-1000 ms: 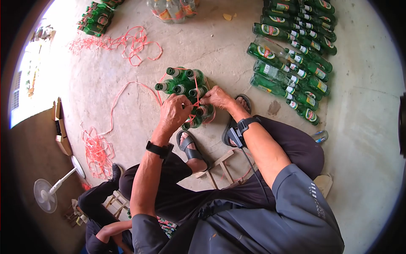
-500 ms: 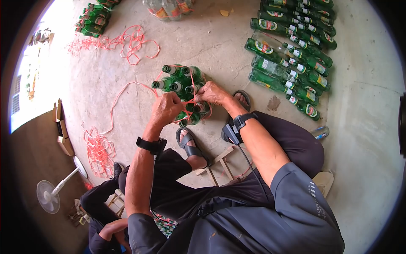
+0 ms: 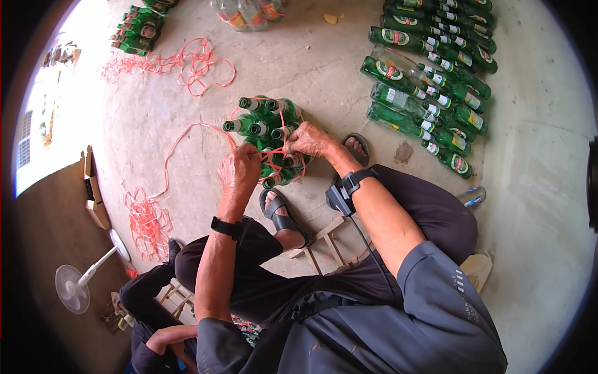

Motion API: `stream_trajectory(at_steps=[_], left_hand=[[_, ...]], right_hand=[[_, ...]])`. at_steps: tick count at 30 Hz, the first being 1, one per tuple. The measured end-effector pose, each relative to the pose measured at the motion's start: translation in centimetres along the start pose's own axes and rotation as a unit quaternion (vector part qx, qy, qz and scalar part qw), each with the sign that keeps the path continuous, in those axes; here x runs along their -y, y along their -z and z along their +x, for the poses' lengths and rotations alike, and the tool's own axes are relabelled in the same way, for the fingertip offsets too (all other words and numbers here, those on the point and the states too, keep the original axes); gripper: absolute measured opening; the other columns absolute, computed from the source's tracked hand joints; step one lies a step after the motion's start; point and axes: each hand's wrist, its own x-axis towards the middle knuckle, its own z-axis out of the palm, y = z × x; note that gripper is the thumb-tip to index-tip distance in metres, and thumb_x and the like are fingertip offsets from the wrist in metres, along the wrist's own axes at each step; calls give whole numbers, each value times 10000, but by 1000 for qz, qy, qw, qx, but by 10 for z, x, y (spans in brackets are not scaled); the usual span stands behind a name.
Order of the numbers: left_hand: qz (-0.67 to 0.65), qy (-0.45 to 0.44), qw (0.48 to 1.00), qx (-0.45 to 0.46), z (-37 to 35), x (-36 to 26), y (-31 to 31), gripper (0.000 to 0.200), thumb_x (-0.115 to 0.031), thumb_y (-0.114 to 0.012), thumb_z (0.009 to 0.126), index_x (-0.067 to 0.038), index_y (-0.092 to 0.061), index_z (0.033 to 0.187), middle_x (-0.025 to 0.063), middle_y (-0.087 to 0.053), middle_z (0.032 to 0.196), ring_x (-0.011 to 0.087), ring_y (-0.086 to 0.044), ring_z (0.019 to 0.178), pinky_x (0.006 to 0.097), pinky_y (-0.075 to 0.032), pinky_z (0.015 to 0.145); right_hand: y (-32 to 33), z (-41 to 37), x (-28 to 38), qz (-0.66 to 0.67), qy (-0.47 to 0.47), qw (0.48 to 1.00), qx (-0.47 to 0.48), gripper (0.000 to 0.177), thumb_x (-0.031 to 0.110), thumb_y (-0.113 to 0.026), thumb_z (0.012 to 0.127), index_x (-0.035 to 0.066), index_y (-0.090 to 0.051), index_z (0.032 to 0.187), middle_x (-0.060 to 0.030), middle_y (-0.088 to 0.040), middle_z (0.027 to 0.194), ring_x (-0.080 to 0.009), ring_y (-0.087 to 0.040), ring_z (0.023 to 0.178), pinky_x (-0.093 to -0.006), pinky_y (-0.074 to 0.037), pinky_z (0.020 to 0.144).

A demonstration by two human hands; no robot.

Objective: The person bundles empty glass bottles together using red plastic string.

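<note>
Several green glass bottles (image 3: 260,129) stand upright in a tight cluster on the floor. Pink plastic twine (image 3: 281,113) runs around and across their necks. At the cluster's lower left is my left hand (image 3: 240,169), its fingers closed on a strand of the twine. My right hand (image 3: 309,140) pinches the twine at the right side of the cluster, close to the bottle necks. Crossed strands stretch between the two hands over the nearer bottles. My fingers partly hide the strands where they are gripped.
Rows of green bottles (image 3: 398,93) lie on the floor at the right. Loose pink twine heaps (image 3: 147,224) lie at the left, and clear bottles (image 3: 246,14) stand at the top. A white fan (image 3: 73,288) and another person's arm (image 3: 169,338) are at lower left.
My left hand has moved down and slightly left, drawing away from my right hand with the twine. My right hand has barely shifted. The bottle cluster stays in place.
</note>
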Motion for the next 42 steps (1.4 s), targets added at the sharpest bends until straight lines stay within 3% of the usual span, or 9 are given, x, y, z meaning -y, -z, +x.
stream_trajectory(at_steps=[10,13,16,19,21,24,30,34,42], left_hand=[[33,40,999,18,-5,4,-1,229,-294,-651,782,-73,-696,824,132,-661,694,319,-654,688,429,-477,638],[-30,40,998,28,-1,16,-8,222,-263,-643,791,-45,-681,802,117,-641,647,262,-635,616,396,-465,601],[-110,42,993,26,-1,21,-12,177,-239,-663,786,-64,-680,806,145,-658,712,342,-643,686,428,-476,627],[-137,28,990,25,-1,24,-12,147,-191,-640,796,-47,-673,804,144,-640,667,273,-626,613,393,-460,590],[-291,91,951,46,0,25,-10,136,-147,-608,805,-22,-663,809,113,-600,604,183,-578,574,354,-443,569],[-215,25,976,9,5,22,-1,136,-120,-587,806,-3,-655,814,74,-570,586,120,-541,577,321,-433,557],[-327,-10,939,104,9,38,3,120,-108,-603,810,6,-638,793,40,-616,691,104,-561,662,284,-447,635],[-236,-8,969,77,11,33,-1,99,-91,-622,789,0,-654,805,52,-633,681,116,-575,641,290,-456,622],[-12,-52,998,-30,16,20,-19,118,-142,-616,767,-78,-713,787,179,-642,698,345,-648,668,419,-501,629]], right_hand=[[-2,5,-6,32,15,999,6,221,218,-709,714,27,-733,821,-116,-675,669,-126,-568,618,-316,-484,667],[0,0,3,42,18,999,-2,215,214,-704,721,24,-733,818,-110,-677,671,-128,-568,619,-324,-485,661],[-3,0,1,52,11,999,-14,215,218,-695,733,21,-730,813,-110,-674,668,-128,-566,616,-332,-483,653],[-8,4,-4,59,-2,998,-16,221,228,-681,748,17,-724,798,-125,-660,653,-132,-556,604,-337,-477,642],[-9,5,-3,53,-16,998,-17,225,233,-673,754,15,-720,787,-135,-650,641,-135,-549,595,-338,-473,637],[-9,3,0,25,-17,1000,-6,205,175,-676,753,-14,-729,814,-82,-671,647,-104,-568,585,-296,-479,597],[-9,2,4,5,-17,1000,-12,204,170,-670,754,-24,-725,787,-86,-669,639,-105,-565,566,-290,-476,570],[-13,1,2,73,-2,997,-22,225,208,-670,752,-11,-721,761,-114,-662,635,-133,-570,569,-310,-483,606],[-8,-4,3,54,-3,996,-73,207,216,-692,692,40,-727,797,-145,-662,682,-187,-610,620,-340,-499,663]])
